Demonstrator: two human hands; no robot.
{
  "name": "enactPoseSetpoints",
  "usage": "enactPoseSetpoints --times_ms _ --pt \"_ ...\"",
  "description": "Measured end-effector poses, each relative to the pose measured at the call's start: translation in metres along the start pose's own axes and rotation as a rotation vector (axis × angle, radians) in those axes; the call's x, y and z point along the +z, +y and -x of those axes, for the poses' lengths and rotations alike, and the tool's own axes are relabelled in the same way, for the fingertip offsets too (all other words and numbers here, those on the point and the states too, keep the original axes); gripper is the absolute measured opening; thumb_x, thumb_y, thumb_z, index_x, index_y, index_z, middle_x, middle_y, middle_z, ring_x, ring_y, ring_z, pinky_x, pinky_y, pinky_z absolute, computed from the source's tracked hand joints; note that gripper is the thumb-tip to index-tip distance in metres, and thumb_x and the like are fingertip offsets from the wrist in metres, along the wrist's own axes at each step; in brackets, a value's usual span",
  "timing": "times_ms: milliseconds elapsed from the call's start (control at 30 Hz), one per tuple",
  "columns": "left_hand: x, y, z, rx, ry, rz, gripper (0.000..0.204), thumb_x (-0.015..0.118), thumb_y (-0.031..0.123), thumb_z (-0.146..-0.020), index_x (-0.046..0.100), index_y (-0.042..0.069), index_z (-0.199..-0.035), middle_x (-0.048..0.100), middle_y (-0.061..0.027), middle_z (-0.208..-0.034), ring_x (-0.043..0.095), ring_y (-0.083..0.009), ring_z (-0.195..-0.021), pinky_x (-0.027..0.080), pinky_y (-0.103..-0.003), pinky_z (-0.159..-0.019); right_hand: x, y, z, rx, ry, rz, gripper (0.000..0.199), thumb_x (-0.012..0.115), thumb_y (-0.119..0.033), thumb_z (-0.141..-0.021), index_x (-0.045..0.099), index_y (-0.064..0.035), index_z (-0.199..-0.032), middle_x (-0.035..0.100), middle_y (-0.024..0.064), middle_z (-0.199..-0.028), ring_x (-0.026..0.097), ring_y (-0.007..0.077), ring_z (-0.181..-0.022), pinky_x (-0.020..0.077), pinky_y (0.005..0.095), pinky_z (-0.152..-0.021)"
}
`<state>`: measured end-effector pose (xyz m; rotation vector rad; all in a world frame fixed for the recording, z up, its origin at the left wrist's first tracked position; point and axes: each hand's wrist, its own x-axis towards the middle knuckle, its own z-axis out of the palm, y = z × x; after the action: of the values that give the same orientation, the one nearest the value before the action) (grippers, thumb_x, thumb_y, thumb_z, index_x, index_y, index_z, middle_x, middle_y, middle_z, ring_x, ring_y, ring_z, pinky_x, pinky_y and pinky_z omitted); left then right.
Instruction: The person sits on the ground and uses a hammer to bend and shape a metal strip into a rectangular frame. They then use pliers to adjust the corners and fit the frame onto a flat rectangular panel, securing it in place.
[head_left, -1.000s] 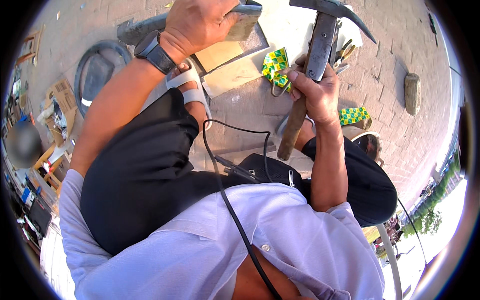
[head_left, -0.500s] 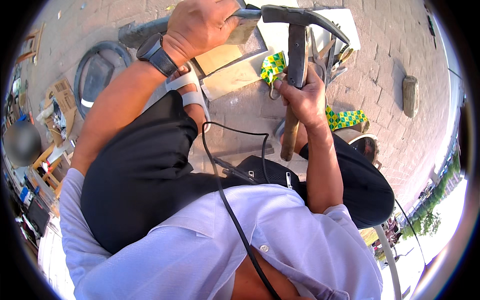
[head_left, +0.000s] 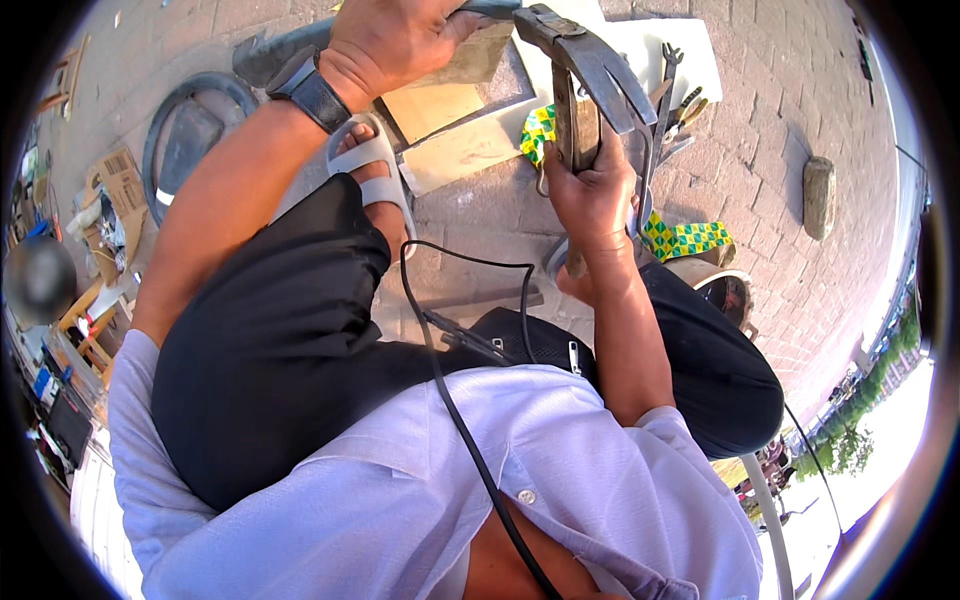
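Hammer (head_left: 587, 62) points forward, long axis fore-and-aft, hands (head_left: 593, 203) clenched on it and, seemingly, a grey bar (head_left: 275, 54).

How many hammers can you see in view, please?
1: the claw hammer, held in the right hand, its head at the upper middle of the picture. Others could be hidden behind the arms or in the blurred clutter at far left.

A claw hammer (head_left: 585, 70) with a worn, dark metal head and a metal-strapped wooden handle is held by that handle, its split claw curving down to the right. A long blue-grey bar (head_left: 285, 52), also held, slants near the hammer's head; contact is unclear.
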<state>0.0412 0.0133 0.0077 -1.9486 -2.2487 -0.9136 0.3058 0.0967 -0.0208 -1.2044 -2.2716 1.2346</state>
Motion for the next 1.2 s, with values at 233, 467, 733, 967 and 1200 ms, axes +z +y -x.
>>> enactPoseSetpoints --times_ms 233,467,733,967,1200 --pt "-0.002 -0.001 -0.001 -0.005 -0.018 0.007 0.020 0.076 0.019 -0.079 0.060 0.007 -0.079 0.060 -0.0148 -0.074 0.064 -0.0371 -0.071 0.051 -0.047 -0.062 0.000 0.007 -0.001 -0.357 0.205 0.056 0.042 0.085 -0.004 -0.081 0.064 0.0005 -0.117 0.074 0.0085 -0.096 0.070 0.0154 -0.084 0.0560 0.0310 -0.075" --pt "-0.004 -0.003 -0.005 0.014 -0.005 -0.033 0.020 0.076 0.021 -0.080 0.061 0.007 -0.080 0.060 -0.0149 -0.073 0.064 -0.0370 -0.071 0.051 -0.047 -0.061 0.004 0.014 0.009 -0.184 0.171 -0.025 0.041 0.082 -0.007 -0.081 0.065 -0.0018 -0.118 0.074 0.0146 -0.092 0.075 0.0282 -0.083 0.0573 0.0361 -0.076" --pt "0.000 -0.008 -0.004 -0.051 -0.009 -0.007 0.023 0.076 0.024 -0.082 0.061 0.007 -0.081 0.061 -0.0154 -0.072 0.065 -0.0380 -0.070 0.051 -0.047 -0.060 0.003 0.004 -0.005 -0.038 0.004 0.129 0.050 0.082 -0.008 -0.080 0.062 -0.0029 -0.125 0.073 0.0167 -0.094 0.075 0.0331 -0.086 0.0574 0.0379 -0.075" --pt "0.002 -0.007 -0.004 -0.069 0.009 0.004 0.021 0.075 0.023 -0.083 0.062 0.007 -0.086 0.061 -0.0160 -0.071 0.065 -0.0393 -0.069 0.050 -0.047 -0.060 0.005 0.035 -0.005 -0.460 0.222 0.155 0.047 0.080 -0.010 -0.078 0.062 -0.0053 -0.121 0.072 0.0153 -0.095 0.071 0.0388 -0.082 0.0573 0.0422 -0.077" --pt "0.005 -0.011 -0.005 -0.077 0.025 0.020 0.018 0.074 0.021 -0.084 0.062 0.007 -0.084 0.061 -0.0160 -0.071 0.065 -0.0386 -0.070 0.050 -0.048 -0.060 0.003 0.017 -0.006 -0.285 0.157 0.069 0.046 0.080 -0.013 -0.079 0.060 -0.0093 -0.119 0.071 0.0182 -0.092 0.071 0.0428 -0.087 0.0563 0.0459 -0.075"
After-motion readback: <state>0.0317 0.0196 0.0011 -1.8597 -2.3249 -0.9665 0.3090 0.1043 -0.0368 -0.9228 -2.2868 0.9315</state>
